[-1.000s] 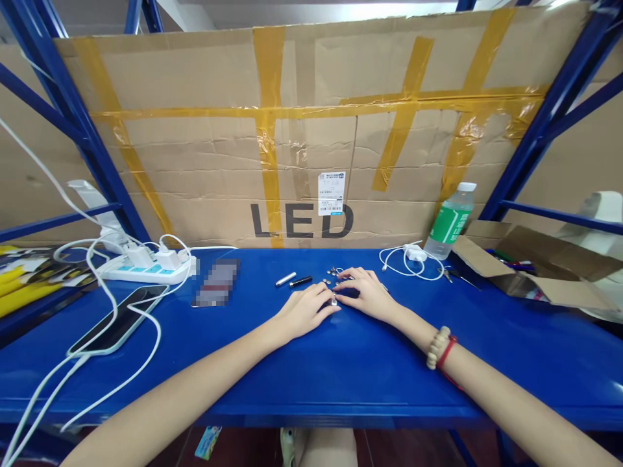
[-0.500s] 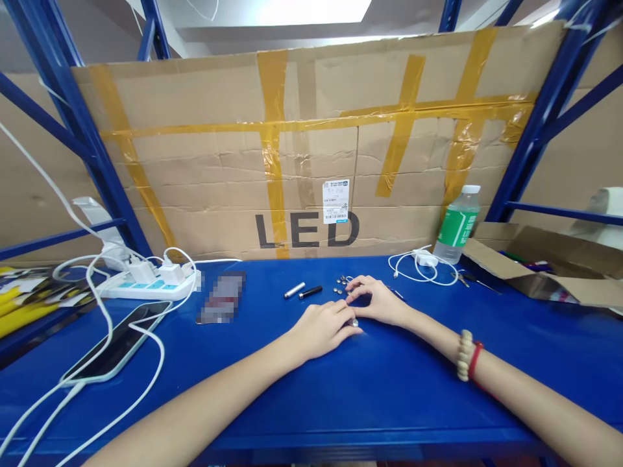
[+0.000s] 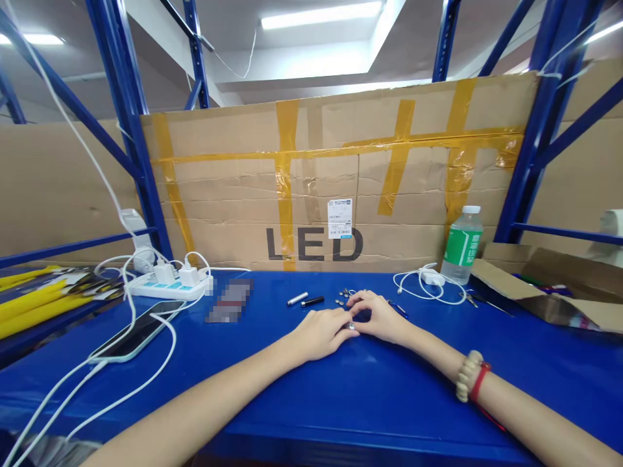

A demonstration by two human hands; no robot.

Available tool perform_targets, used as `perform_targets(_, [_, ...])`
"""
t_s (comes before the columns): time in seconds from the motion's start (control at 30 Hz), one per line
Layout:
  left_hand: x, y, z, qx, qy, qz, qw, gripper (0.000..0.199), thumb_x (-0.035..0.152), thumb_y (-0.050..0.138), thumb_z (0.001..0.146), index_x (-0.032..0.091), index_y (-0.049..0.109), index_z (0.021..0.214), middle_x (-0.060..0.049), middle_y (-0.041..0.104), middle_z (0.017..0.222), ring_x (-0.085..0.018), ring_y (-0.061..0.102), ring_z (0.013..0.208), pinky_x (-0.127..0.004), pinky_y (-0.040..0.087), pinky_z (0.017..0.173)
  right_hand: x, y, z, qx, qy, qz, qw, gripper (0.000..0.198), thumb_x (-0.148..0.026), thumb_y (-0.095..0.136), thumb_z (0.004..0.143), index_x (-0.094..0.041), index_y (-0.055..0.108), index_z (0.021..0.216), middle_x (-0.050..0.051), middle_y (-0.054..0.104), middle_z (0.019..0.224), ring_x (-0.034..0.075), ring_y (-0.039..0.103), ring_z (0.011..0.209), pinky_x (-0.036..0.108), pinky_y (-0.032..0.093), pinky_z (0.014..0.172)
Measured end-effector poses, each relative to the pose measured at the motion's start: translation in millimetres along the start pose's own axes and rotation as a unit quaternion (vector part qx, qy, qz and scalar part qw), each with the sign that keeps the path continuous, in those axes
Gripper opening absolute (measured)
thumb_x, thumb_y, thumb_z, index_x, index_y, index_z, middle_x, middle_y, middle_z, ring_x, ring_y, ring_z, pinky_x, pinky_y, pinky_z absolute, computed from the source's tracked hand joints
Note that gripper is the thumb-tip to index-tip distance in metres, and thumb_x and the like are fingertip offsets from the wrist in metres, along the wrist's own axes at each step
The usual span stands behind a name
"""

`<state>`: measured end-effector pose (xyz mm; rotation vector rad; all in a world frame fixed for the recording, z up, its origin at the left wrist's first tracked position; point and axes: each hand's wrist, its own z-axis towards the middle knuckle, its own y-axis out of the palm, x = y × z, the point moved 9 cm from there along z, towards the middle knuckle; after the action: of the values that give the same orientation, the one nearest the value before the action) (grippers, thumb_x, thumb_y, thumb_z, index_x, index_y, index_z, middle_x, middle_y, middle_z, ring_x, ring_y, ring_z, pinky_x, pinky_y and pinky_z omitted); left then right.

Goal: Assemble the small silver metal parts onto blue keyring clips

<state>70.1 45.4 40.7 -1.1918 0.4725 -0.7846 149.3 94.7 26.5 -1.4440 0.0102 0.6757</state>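
My left hand point(image 3: 318, 334) rests on the blue table point(image 3: 341, 389), its fingertips pinching a small silver part point(image 3: 351, 326). My right hand point(image 3: 382, 318) lies just right of it, fingers curled, thumb meeting the same part; whatever it grips is hidden. Its wrist wears a bead bracelet point(image 3: 466, 376) and a red cord. Just beyond the hands lie several small round silver pieces point(image 3: 345, 294), a silver tube point(image 3: 297, 298) and a black tube point(image 3: 312, 301).
A taped cardboard sheet marked LED point(image 3: 341, 188) backs the table. At left are a power strip point(image 3: 170, 285), white cables and a phone point(image 3: 136, 332). At right stand a green-labelled bottle point(image 3: 462, 245), a white charger cable point(image 3: 428, 282) and an open cardboard box point(image 3: 545, 292).
The view has tilted up, showing the ceiling. Both hands stay together on the small part and have drawn slightly back from the loose pieces.
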Motion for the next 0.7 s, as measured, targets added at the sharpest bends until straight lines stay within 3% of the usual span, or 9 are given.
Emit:
perform_targets(0.17, [-27.6,2.6,3.6,0.034,-0.099,-0.034,0.994,0.029,0.035,0.028,0.093,0.016,0.049,0.089,-0.002,0.061,0.084,-0.016,0.057,0.076,-0.025,0.037,0.060,1.3,4.6,-1.5,-0.021,0.014,0.012,1.000,0.051,-0.065,0.036,0.063,-0.027,0.061,0.085,-0.008,0.043,0.111,-0.018,0.033,0.093,0.010,0.029,0.110])
perform_targets(0.3, [-28.4,10.4,17.2,0.004,-0.085,-0.014,0.996,0.028,0.034,0.024,0.094,0.016,0.047,0.093,-0.003,0.061,0.087,-0.020,0.058,0.080,-0.028,0.039,0.066,2.0,7.4,-0.9,-0.034,0.019,0.013,0.999,0.041,-0.055,0.037,0.066,-0.026,0.060,0.084,-0.009,0.044,0.108,-0.018,0.032,0.092,-0.001,0.027,0.097])
perform_targets(0.4, [-26.3,7.8,24.0,0.021,-0.082,-0.076,0.994,0.024,0.032,0.022,0.094,0.018,0.041,0.100,-0.001,0.061,0.087,-0.016,0.059,0.077,-0.026,0.039,0.065,1.0,-0.8,-1.2,-0.003,0.013,0.011,1.000,0.038,-0.050,0.037,0.068,-0.023,0.060,0.081,-0.009,0.046,0.103,-0.020,0.027,0.084,-0.007,0.016,0.078])
perform_targets(0.5, [-30.1,5.4,24.4,0.030,-0.115,-0.068,0.991,0.022,0.033,0.025,0.094,0.019,0.040,0.100,-0.001,0.061,0.084,-0.017,0.059,0.075,-0.025,0.038,0.062,7.8,-17.0,-2.8,0.051,0.038,0.018,0.998,0.041,-0.051,0.032,0.070,-0.023,0.058,0.086,-0.008,0.048,0.096,-0.020,0.023,0.074,-0.006,0.008,0.068])
perform_targets(0.7, [-24.9,10.7,25.2,-0.015,-0.103,-0.004,0.995,0.023,0.033,0.024,0.093,0.018,0.041,0.100,-0.005,0.061,0.093,-0.023,0.059,0.084,-0.030,0.039,0.066,15.5,-40.7,-6.2,0.122,0.050,0.089,0.987,0.055,-0.062,0.024,0.071,-0.022,0.054,0.096,-0.008,0.049,0.096,-0.024,0.028,0.066,-0.010,0.018,0.060])
